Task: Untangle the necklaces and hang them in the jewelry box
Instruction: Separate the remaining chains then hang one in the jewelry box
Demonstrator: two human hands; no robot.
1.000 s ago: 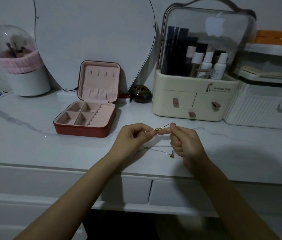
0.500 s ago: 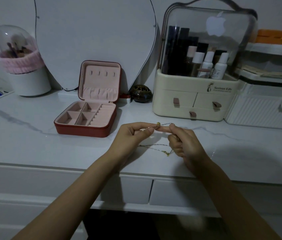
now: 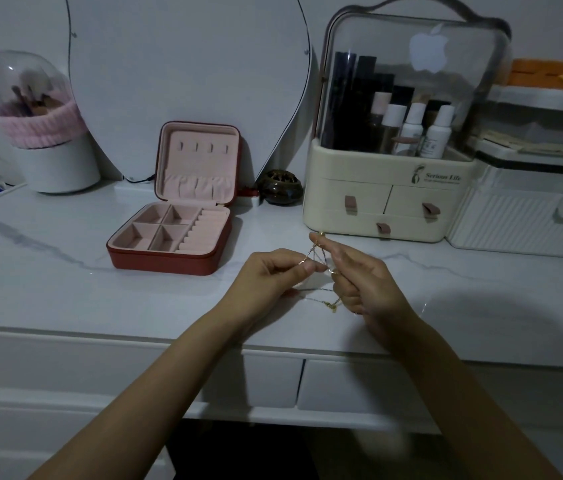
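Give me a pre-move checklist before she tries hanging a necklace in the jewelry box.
1. Both hands on the chains: ok. The left hand and the right hand each pinch the necklaces.
2. Chains separated: not ok. Strands cross between the fingertips, and a loop with a pendant hangs below.
3. Jewelry box open: ok. The lid stands upright.
4. Lid hooks free: ok. Nothing hangs on them.
5. Path to the box: ok. Bare marble tabletop lies between the hands and the box.
6. Clasps open or closed: cannot tell, too small and dim.
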